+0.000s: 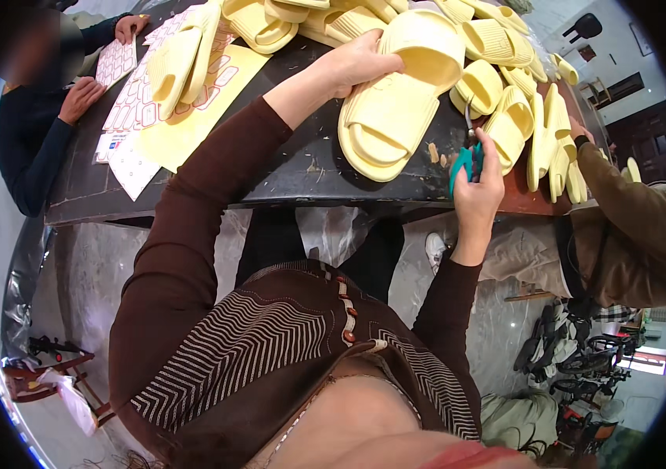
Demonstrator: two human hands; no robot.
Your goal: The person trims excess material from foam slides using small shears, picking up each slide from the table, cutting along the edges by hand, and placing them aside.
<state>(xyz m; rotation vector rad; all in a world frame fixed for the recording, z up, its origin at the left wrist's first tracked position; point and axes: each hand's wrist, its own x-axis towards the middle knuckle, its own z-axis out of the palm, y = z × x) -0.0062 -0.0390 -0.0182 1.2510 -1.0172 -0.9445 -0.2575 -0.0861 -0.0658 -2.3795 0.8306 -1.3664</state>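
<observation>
My left hand [360,64] grips the side of a pale yellow slide slipper [399,98], thumb on top near the strap. The slipper is tilted over the dark table, its rounded toe toward me and its heel end away. In my right hand [480,184] is a pair of scissors [466,160] with teal handles. The thin metal blades point away from me, toward another yellow slipper [479,87]; I cannot tell whether they touch it. My right hand is just right of the held slipper and apart from it.
Many yellow slippers [497,43] are heaped across the far and right side of the table [294,168]. Printed label sheets [126,137] and a yellow sheet [192,129] lie at the left. Co-workers' hands [83,99] are at the left; a brown sleeve [606,176] reaches in from the right.
</observation>
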